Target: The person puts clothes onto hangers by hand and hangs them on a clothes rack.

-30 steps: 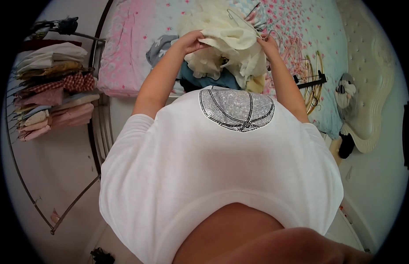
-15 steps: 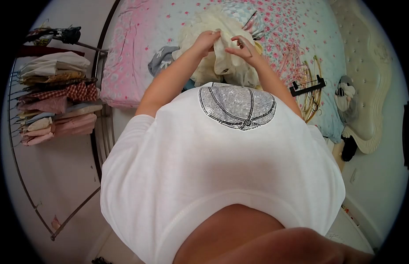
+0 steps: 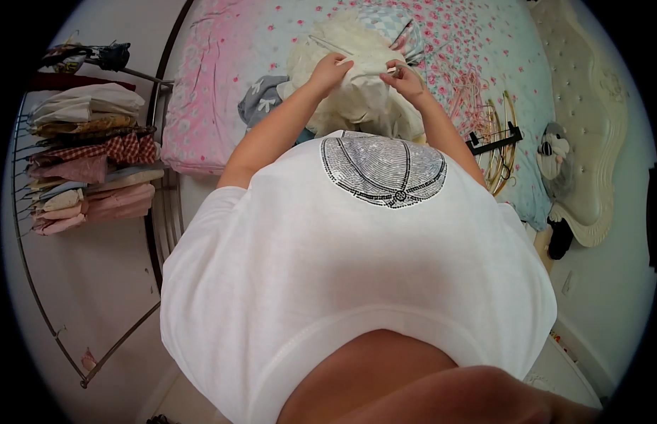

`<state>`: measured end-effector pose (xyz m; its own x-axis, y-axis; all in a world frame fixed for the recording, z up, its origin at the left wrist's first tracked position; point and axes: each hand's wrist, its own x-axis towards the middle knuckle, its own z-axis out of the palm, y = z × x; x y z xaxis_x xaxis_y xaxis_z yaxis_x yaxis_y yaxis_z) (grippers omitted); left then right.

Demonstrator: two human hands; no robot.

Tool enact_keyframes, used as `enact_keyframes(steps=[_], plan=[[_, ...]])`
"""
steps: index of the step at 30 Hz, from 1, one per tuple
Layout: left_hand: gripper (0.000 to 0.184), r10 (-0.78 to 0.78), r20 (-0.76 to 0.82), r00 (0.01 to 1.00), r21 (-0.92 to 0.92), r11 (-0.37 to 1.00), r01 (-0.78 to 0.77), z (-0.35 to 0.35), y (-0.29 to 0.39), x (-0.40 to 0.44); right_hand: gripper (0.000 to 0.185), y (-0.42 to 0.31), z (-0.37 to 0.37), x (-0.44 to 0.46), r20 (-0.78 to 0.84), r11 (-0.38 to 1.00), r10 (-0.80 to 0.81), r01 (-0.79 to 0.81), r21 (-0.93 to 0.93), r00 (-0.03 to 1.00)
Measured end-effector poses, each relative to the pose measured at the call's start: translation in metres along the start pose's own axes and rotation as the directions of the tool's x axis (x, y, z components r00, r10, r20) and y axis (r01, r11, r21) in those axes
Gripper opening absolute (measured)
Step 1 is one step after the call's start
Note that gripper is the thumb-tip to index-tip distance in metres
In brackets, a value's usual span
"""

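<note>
Clothes in white, brown, red check and pink [image 3: 95, 159] hang in a row on a metal rack [image 3: 153, 247] at the far left. On the pink and pale-blue floral bedding [image 3: 222, 63], a grey cloth with white shapes [image 3: 263, 97] lies beside a cream, ruffled, sheer garment [image 3: 367, 106], which is heaped right in front of me. My left hand [image 3: 332, 71] is nearly closed, thumb and fingers pinching the cream fabric near the middle of the heap. Just across, my right hand [image 3: 406, 80] is at the fabric's other side, fingers bent with a slight opening by the thumb; I can't tell if it grips anything. A blue checked cloth [image 3: 386, 22] lies beyond the garment. Further right are thin pink hangers [image 3: 467, 93], a black clip hanger [image 3: 496, 144] touching gold-coloured hangers [image 3: 511, 107], and a cream tufted headboard [image 3: 597, 106].
</note>
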<state>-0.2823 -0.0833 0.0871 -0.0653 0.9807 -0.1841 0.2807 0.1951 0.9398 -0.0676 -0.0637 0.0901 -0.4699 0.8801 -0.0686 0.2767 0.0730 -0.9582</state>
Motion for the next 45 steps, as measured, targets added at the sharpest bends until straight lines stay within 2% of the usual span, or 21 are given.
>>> enact_keyframes(steps=[1, 2, 4, 6, 7, 10, 13, 16, 19, 22, 23, 26, 29, 31, 34, 37, 41, 43, 45], plan=[[0.031, 0.079, -0.117, 0.99, 0.081, 0.994, -0.07, 0.003, -0.006, 0.001, 0.027, -0.007, 0.0, -0.001, -0.015, 0.998, 0.059, -0.059, -0.016, 0.998], [0.031, 0.251, -0.158, 0.955, 0.2, 0.955, -0.218, 0.005, -0.011, 0.004, 0.026, -0.011, 0.001, -0.002, -0.054, 0.997, 0.068, -0.066, 0.036, 0.996], [0.032, 0.573, -0.174, 0.801, 0.439, 0.773, -0.457, 0.006, 0.008, -0.007, 0.024, -0.017, 0.004, -0.002, -0.128, 0.987, 0.093, -0.075, 0.14, 0.987], [0.032, 0.481, 0.075, 0.873, 0.25, 0.839, -0.484, 0.01, 0.022, -0.012, 0.023, -0.016, 0.002, 0.004, -0.127, 0.985, 0.068, -0.047, 0.163, 0.989], [0.032, 0.438, 0.205, 0.875, 0.154, 0.869, -0.471, 0.012, 0.025, -0.014, 0.023, -0.015, 0.003, 0.005, -0.126, 0.984, 0.056, -0.033, 0.175, 0.99], [0.027, 0.53, 0.196, 0.825, 0.241, 0.789, -0.564, 0.021, 0.019, -0.014, 0.022, -0.021, 0.004, 0.007, -0.087, 0.979, 0.084, -0.066, 0.194, 0.993], [0.024, 0.388, 0.236, 0.891, 0.303, 0.842, -0.447, 0.02, 0.013, -0.01, 0.023, -0.023, 0.002, 0.008, -0.052, 0.985, 0.113, -0.105, 0.135, 0.992], [0.022, 0.253, 0.318, 0.914, 0.05, 0.958, -0.282, 0.017, 0.006, -0.003, 0.024, -0.014, 0.003, 0.008, -0.221, 0.996, 0.03, -0.011, 0.089, 0.975], [0.023, 0.126, 0.154, 0.98, 0.09, 0.986, -0.141, -0.002, -0.001, 0.011, 0.026, -0.02, -0.018, -0.01, -0.287, 0.997, 0.0, -0.023, -0.079, 0.958], [0.025, 0.241, 0.04, 0.97, 0.269, 0.932, -0.243, -0.018, -0.019, 0.032, 0.025, -0.015, -0.036, -0.025, -0.343, 0.999, -0.026, 0.01, -0.048, 0.939], [0.027, 0.136, -0.021, 0.99, 0.178, 0.975, -0.13, -0.021, -0.022, 0.034, 0.025, -0.014, -0.041, -0.032, -0.366, 0.999, -0.008, -0.008, -0.041, 0.931], [0.027, 0.048, -0.237, 0.97, 0.164, 0.986, -0.009, -0.025, -0.047, 0.052, 0.028, -0.017, -0.06, -0.046, -0.398, 0.999, 0.04, -0.049, -0.011, 0.917], [0.028, 0.051, -0.242, 0.969, 0.349, 0.936, 0.038, -0.038, -0.045, 0.046, 0.031, -0.015, -0.068, -0.052, -0.363, 0.999, 0.039, -0.049, -0.019, 0.931], [0.029, 0.077, -0.219, 0.973, 0.399, 0.917, 0.017, -0.042, -0.048, 0.046, 0.032, -0.016, -0.067, -0.054, -0.347, 0.995, -0.011, -0.023, -0.093, 0.938], [0.03, 0.125, -0.214, 0.969, 0.41, 0.912, -0.027, -0.045, -0.058, 0.051, 0.033, -0.045, -0.06, -0.061, -0.281, 0.995, 0.028, -0.054, -0.083, 0.959], [0.028, 0.217, -0.244, 0.945, 0.447, 0.89, -0.089, -0.046, -0.042, 0.043, 0.033, -0.022, -0.066, -0.058, -0.308, 0.996, 0.008, -0.034, -0.079, 0.951], [0.025, 0.297, -0.246, 0.923, 0.529, 0.839, -0.13, -0.042, -0.009, 0.025, 0.032, -0.024, -0.067, -0.06, -0.327, 0.922, 0.054, -0.172, -0.346, 0.944], [0.023, 0.327, -0.2, 0.924, 0.536, 0.826, -0.176, -0.037, 0.012, 0.012, 0.032, -0.067, -0.049, -0.069, -0.338, 0.881, 0.068, -0.215, -0.422, 0.939], [0.023, 0.381, -0.166, 0.91, 0.562, 0.795, -0.23, -0.029, 0.025, 0.007, 0.033, -0.052, -0.041, -0.06, -0.285, 0.914, -0.005, -0.111, -0.39, 0.958]])
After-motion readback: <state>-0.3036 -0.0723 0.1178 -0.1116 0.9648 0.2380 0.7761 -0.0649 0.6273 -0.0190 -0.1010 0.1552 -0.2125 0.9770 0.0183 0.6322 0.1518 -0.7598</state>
